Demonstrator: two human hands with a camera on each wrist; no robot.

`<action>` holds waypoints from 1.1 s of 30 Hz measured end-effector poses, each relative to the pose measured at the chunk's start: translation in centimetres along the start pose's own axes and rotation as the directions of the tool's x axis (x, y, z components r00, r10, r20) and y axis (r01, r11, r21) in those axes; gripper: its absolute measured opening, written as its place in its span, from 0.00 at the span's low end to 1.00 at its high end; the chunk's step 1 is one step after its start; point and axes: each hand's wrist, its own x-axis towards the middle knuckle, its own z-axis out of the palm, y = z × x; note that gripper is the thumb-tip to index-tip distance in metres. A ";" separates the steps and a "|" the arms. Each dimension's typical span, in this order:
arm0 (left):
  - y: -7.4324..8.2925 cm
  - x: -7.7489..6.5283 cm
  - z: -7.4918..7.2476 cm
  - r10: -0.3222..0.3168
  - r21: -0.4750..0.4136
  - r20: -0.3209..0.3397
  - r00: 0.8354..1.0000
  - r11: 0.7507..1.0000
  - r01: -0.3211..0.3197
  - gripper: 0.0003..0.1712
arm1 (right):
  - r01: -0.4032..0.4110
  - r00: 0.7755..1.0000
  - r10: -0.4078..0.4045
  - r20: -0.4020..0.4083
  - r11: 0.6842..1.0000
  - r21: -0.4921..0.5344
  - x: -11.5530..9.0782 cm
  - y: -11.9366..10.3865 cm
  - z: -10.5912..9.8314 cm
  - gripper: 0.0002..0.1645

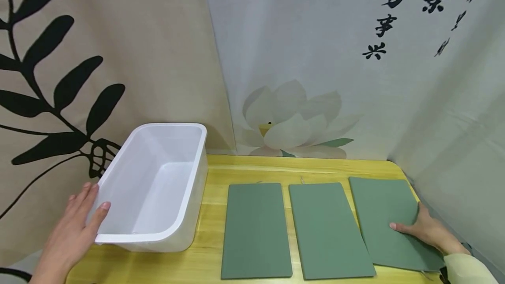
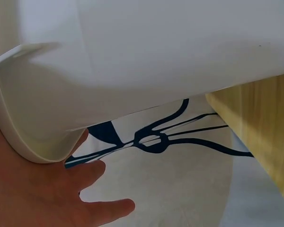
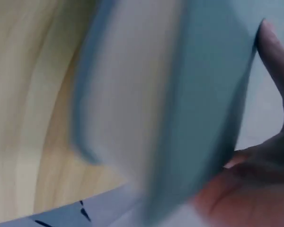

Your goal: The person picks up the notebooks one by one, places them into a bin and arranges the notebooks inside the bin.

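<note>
A white plastic bin stands at the left of the table. My left hand rests against its left rim, thumb over the edge and the other fingers stretched along the outside. From below, the left wrist view shows those fingers straight and spread under the lip. Three green-covered books lie side by side: a left one, a middle one and a right one. My right hand grips the right book by its outer edge, thumb on the cover. Its thick block of pages shows, blurred, in the right wrist view.
The yellow wooden table has a rounded far right corner. Printed cloth hangs close behind it and along both sides. A dark cable shows at the lower left.
</note>
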 end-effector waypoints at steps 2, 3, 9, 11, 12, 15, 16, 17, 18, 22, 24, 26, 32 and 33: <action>0.0 0.0 0.0 0.008 -0.002 -0.005 1.000 1.000 -0.008 0.41 | 0.085 0.996 -0.084 -0.024 0.995 0.049 -0.4 0.2 -0.4 0.84; 0.0 0.0 -0.1 0.012 -0.006 -0.006 1.000 1.000 -0.013 0.41 | 0.132 0.991 -0.130 -0.029 0.988 0.078 -0.7 0.3 -0.7 0.81; -0.2 0.1 -0.1 0.011 -0.009 0.002 1.000 1.000 -0.011 0.41 | 0.234 0.972 -0.230 -0.049 0.966 0.106 -3.7 -0.1 -1.7 0.62; -0.2 0.0 -0.1 0.010 -0.014 0.003 1.000 1.000 -0.010 0.40 | 0.225 0.974 -0.220 -0.062 0.971 0.083 -4.8 -0.4 -2.1 0.55; -0.3 0.0 -0.1 0.010 -0.018 0.002 1.000 1.000 -0.010 0.40 | 0.215 0.975 -0.210 -0.070 0.975 0.065 -5.3 -0.6 -2.2 0.52; -0.3 -0.1 0.0 0.005 -0.021 0.000 1.000 1.000 -0.005 0.40 | 0.184 0.980 -0.178 -0.089 0.981 0.064 -6.7 -0.8 -2.6 0.49; -0.2 -0.1 0.1 0.003 -0.021 0.002 1.000 1.000 -0.003 0.41 | 0.173 0.981 -0.166 -0.100 0.983 0.068 -7.2 -0.9 -2.8 0.49; -0.2 -0.1 0.1 0.000 -0.019 0.005 1.000 1.000 0.000 0.41 | 0.163 0.981 -0.153 -0.118 0.984 0.073 -7.6 -0.9 -2.8 0.49; -0.1 0.0 0.2 0.000 -0.019 0.005 1.000 1.000 0.000 0.41 | 0.157 0.979 -0.146 -0.146 0.985 0.074 -8.1 -0.9 -2.8 0.48; -0.1 -0.1 0.2 0.003 -0.018 -0.010 1.000 1.000 -0.004 0.40 | 0.203 0.938 -0.143 -0.317 0.965 0.165 -9.6 -1.8 -2.0 0.42; 0.0 0.0 0.2 0.006 -0.020 -0.019 1.000 1.000 -0.006 0.40 | 0.297 0.906 -0.159 -0.392 0.899 0.322 -10.4 -2.3 -1.4 0.40; 0.0 -0.1 0.2 0.003 -0.017 -0.017 1.000 1.000 -0.004 0.40 | 0.382 0.885 -0.170 -0.434 0.798 0.466 -11.2 -3.6 -0.9 0.39; 0.1 -0.1 0.1 -0.016 -0.010 -0.009 1.000 1.000 0.016 0.40 | 0.467 0.817 -0.195 -0.543 0.777 0.422 -13.1 -10.7 1.8 0.37; 0.1 -0.1 0.1 -0.022 -0.010 -0.009 1.000 1.000 0.022 0.40 | 0.489 0.810 -0.212 -0.546 0.758 0.431 -13.2 -12.0 2.5 0.36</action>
